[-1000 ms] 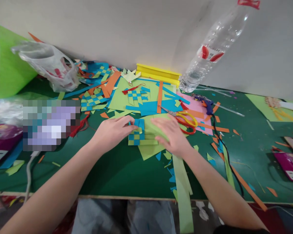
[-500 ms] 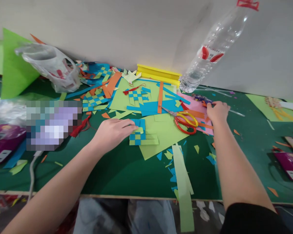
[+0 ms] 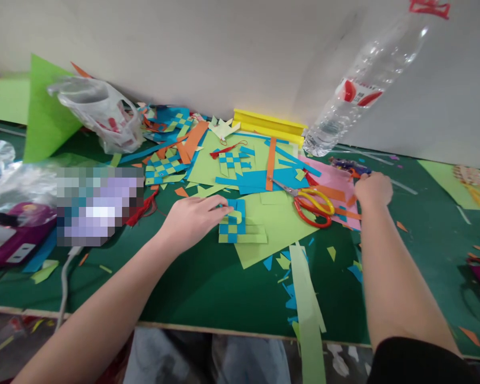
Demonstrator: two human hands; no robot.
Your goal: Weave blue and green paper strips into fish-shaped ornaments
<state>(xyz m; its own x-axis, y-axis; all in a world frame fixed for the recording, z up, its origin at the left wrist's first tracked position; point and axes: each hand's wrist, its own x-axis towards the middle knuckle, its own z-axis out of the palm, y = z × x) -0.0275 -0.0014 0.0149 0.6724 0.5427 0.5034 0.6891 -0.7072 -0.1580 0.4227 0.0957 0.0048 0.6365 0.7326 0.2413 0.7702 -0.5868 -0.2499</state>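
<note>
My left hand [image 3: 196,221] pinches the left side of a woven blue and light-green paper piece [image 3: 232,234], which has loose strips sticking out to the right. It rests partly over a light-green sheet [image 3: 288,218]. My right hand [image 3: 374,189] is curled at the right edge of a pink sheet [image 3: 340,173], against a small dark purple bundle [image 3: 346,165]. Its fingertips are mostly hidden behind the hand. Between my hands lie scissors [image 3: 312,205] with red and yellow handles, blades pointing left. An orange strip [image 3: 271,162] lies by their tip.
A tilted plastic bottle [image 3: 364,90] leans on the wall beside a yellow channel piece [image 3: 268,125]. At left are a bagged cup [image 3: 100,114], a red tassel [image 3: 142,208] and a blurred device [image 3: 104,208] with a cable. Long green strips [image 3: 306,298] overhang the front edge among scraps.
The camera view has turned slightly left, so everything sits further right. My left hand keeps its pinch on the woven paper. My right hand remains by the dark bundle, its fingers now less visible.
</note>
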